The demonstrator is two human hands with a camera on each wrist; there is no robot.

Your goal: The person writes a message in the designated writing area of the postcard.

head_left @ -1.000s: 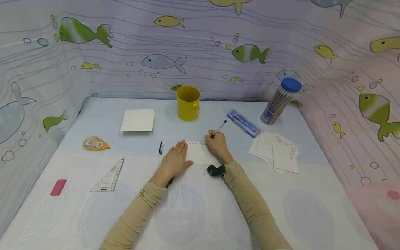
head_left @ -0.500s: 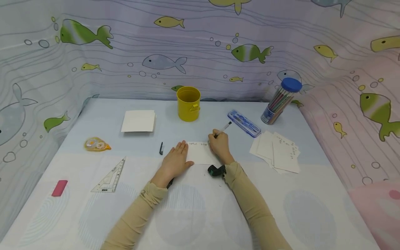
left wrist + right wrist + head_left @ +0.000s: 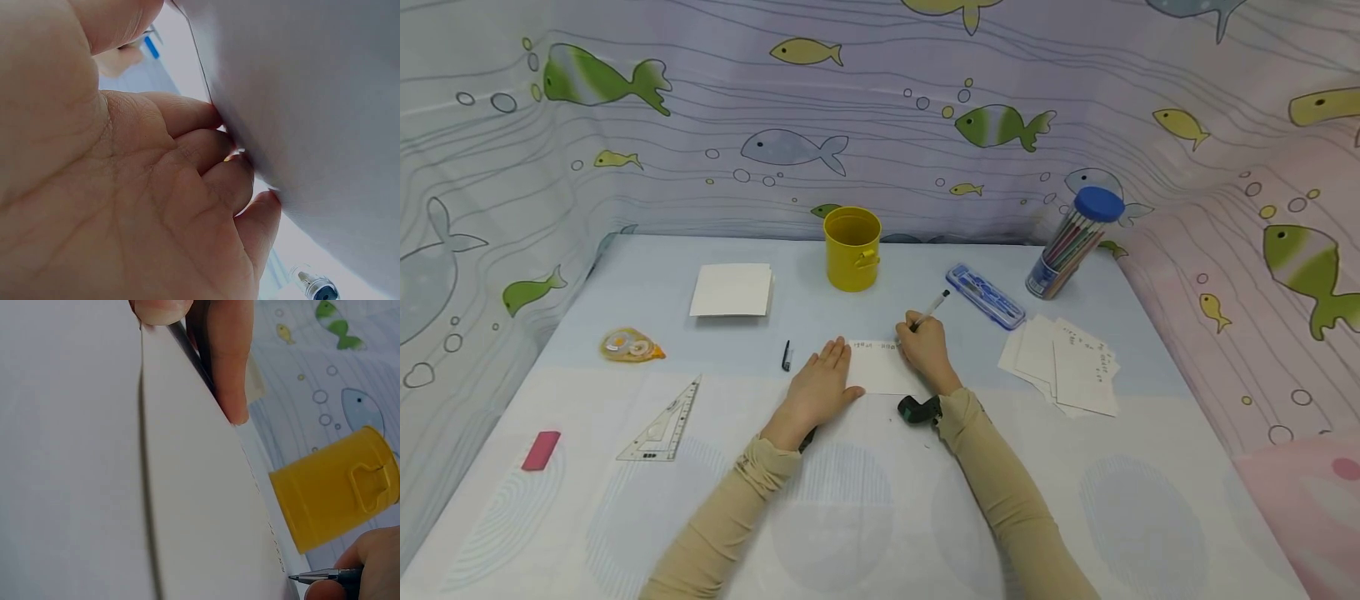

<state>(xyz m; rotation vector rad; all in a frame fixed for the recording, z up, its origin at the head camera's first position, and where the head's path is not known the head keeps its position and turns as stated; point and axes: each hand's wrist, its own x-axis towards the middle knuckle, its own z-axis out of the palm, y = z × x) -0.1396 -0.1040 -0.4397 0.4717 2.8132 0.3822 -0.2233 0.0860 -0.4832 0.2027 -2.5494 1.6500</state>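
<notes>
A white paper card (image 3: 880, 372) lies on the table with a row of small handwriting along its far edge. My left hand (image 3: 818, 386) rests on the card's left edge, its fingers stretched forward and the thumb out to the side. In the left wrist view the palm (image 3: 137, 181) shows, fingertips against the white surface. With my right hand (image 3: 927, 350) I pinch a pen (image 3: 936, 306) at the card's far right part. The pen's tip (image 3: 303, 576) is at the end of the writing line in the right wrist view. A black pen cap (image 3: 786, 357) lies left of the left hand.
Behind the card stands a yellow bucket (image 3: 852, 250). A blue pencil case (image 3: 985, 296), a tilted pencil jar (image 3: 1067, 250) and several written cards (image 3: 1084, 371) are on the right. Leftward lie a card stack (image 3: 732, 290), correction tape (image 3: 631, 344), set square (image 3: 662, 429) and red eraser (image 3: 540, 450).
My right hand and the pen have shifted slightly to the right along the card's far edge, with a small sway of the pen. The left hand has stayed in place.
</notes>
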